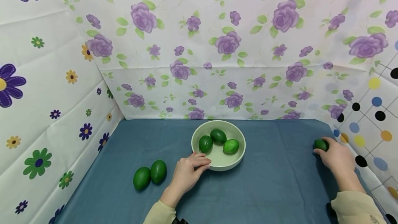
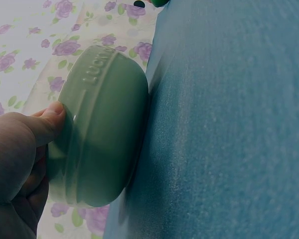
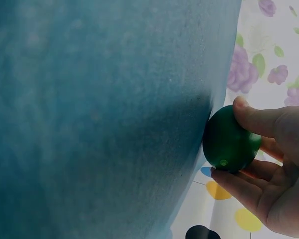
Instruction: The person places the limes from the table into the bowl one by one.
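A pale green bowl (image 1: 241,155) stands on the blue cloth, with two dark green avocados (image 1: 218,136) and a brighter green lime (image 1: 231,146) inside. My left hand (image 1: 190,171) pinches the bowl's near-left rim, thumb on the outer wall and fingers over the edge. In the left wrist view, raised letters show on the side of the bowl (image 2: 107,124). Far to the right, my right hand (image 1: 339,156) grips another smooth dark green avocado (image 3: 228,142) between thumb and fingers, low at the cloth's surface.
Two more dark green avocados (image 1: 142,178) lie side by side on the cloth, left of my left hand. A floral sheet (image 1: 199,44) rises behind the blue cloth (image 1: 273,182). Patterned sheets also stand along the left and right edges, the right one close to my right hand.
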### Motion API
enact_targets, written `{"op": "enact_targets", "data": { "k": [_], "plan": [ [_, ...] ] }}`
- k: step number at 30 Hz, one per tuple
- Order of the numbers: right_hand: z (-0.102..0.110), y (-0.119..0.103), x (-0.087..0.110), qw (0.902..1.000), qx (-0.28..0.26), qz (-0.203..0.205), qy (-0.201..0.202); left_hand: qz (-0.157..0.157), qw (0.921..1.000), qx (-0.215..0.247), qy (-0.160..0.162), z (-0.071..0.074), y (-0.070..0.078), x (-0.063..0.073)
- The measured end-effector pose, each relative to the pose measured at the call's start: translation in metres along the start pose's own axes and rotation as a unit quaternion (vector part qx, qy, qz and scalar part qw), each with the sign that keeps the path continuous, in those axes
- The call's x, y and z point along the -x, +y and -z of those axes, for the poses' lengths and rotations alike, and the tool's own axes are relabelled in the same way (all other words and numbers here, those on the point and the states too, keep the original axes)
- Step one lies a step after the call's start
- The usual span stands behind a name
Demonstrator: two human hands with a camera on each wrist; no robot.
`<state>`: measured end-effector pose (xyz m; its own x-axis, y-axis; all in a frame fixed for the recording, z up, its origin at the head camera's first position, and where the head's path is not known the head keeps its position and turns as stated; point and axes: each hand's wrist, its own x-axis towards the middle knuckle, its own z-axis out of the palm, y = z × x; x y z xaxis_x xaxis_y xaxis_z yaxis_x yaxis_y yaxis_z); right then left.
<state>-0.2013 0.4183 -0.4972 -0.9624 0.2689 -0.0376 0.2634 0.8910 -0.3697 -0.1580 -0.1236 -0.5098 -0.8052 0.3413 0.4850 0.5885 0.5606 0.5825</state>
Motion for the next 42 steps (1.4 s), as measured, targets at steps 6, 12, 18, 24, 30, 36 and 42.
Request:
{"op": "enact_targets", "data": {
  "k": [6,12,18,24,30,36,42],
  "plan": [
    [0.0004,0.0013,-0.001,1.0,-0.002,-0.001,-0.006,0.002,1.0,-0.001,0.0,0.001,0.0018,0.0003],
    [-0.0005,0.0028,-0.002,1.0,-0.004,-0.003,-0.004,0.002,1.0,-0.001,0.0,0.0013,0.0024,0.0],
    [0.0006,0.0028,-0.0021,0.9999,-0.006,-0.007,-0.006,-0.003,1.0,-0.002,0.001,0.0013,0.0029,-0.0006],
    [0.0014,0.0026,-0.002,0.9999,-0.007,-0.006,-0.009,-0.001,1.0,-0.002,0.001,0.001,0.003,-0.0008],
    [0.001,0.0021,-0.0014,1.0,-0.006,-0.002,-0.004,0.002,1.0,0.0,0.0,0.0009,0.0025,-0.0004],
    [0.001,0.0018,-0.001,0.9999,-0.012,-0.005,-0.004,0.003,1.0,-0.004,0.001,0.0008,0.0011,0.0002],
    [0.0014,0.0027,-0.0019,0.9998,-0.013,-0.007,-0.011,0.0,1.0,-0.006,0.0,0.0005,0.0004,0.0001]
  ]
}}
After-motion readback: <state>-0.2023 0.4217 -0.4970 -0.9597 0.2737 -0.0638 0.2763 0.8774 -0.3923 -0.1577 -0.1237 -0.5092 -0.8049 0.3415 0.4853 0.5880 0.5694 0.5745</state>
